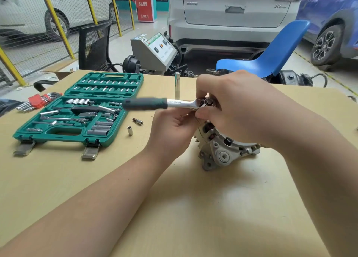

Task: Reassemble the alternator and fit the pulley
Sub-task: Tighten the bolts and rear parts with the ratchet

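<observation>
The grey alternator (222, 150) stands on the wooden table (193, 208), right of centre, with its upper part hidden behind my hands. A ratchet wrench (155, 103) with a dark green handle lies level above it, handle pointing left. My right hand (238, 105) curls over the ratchet's chrome head from above and pinches it. My left hand (172, 129) reaches up from below, its fingers curled at the underside of the ratchet head, just above the alternator. The pulley cannot be made out.
An open green socket set case (81, 109) lies at the left, with red-held hex keys (36, 102) beyond it. A loose socket (130, 130) and a bit adapter (138, 121) lie on the table. A tall chrome socket (177, 86) stands behind the ratchet. A blue chair (271, 57) is beyond the table.
</observation>
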Motion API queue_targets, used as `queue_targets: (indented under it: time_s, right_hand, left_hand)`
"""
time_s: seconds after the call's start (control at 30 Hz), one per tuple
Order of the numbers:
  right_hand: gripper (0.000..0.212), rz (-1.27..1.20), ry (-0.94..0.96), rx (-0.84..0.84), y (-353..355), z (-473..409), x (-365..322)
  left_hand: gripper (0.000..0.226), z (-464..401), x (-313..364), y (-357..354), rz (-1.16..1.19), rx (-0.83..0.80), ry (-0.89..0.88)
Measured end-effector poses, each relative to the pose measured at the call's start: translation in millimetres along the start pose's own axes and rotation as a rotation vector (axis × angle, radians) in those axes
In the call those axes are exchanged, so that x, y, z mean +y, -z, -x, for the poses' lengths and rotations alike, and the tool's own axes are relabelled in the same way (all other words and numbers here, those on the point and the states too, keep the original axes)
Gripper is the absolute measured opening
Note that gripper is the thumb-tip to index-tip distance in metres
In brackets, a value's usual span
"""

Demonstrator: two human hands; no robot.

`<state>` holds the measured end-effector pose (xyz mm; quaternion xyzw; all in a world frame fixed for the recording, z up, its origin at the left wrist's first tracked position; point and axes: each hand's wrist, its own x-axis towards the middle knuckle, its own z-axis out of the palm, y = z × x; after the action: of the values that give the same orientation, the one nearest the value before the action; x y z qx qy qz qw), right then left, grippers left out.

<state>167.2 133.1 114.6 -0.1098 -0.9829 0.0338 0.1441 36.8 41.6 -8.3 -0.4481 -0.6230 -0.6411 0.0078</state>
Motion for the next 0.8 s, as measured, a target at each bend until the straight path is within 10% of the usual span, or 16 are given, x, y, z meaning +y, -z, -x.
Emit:
queue_targets:
  time_s: [0.8]
  right_hand:
    - [0.032, 0.050, -0.066, 0.016, -5, -3, -3]
  left_hand:
    - [0.015, -4, 1, 0, 0.248, -0.081, 0.045]
